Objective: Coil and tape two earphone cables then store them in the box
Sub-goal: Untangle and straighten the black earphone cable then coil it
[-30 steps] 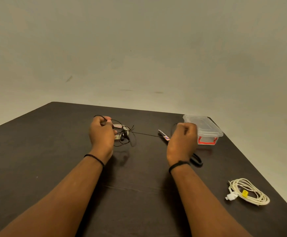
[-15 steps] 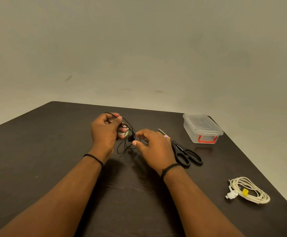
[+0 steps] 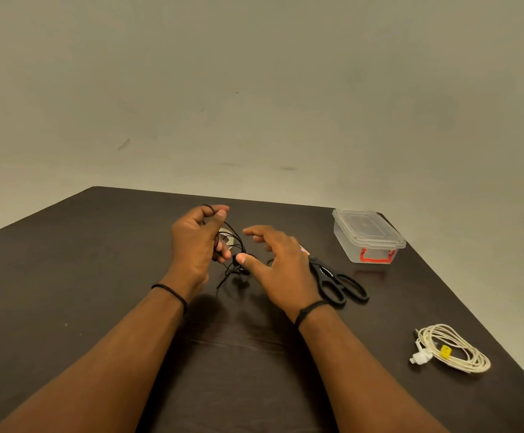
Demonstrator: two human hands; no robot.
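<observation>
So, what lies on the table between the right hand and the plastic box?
In the head view, black scissors lie between the right hand and the box, partly under the hand.

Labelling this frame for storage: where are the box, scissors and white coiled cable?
box [image 3: 367, 228]: head view, lid.
scissors [image 3: 332, 281]: head view, black handle.
white coiled cable [image 3: 460, 351]: head view, loops.

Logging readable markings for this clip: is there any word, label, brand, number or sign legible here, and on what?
None can be read.
Yellow tape on the white earphone cable: no print visible.
Clear box: red latch, no label visible.
Scissors: a pink-and-white patch by the blades, too blurred to read.
</observation>
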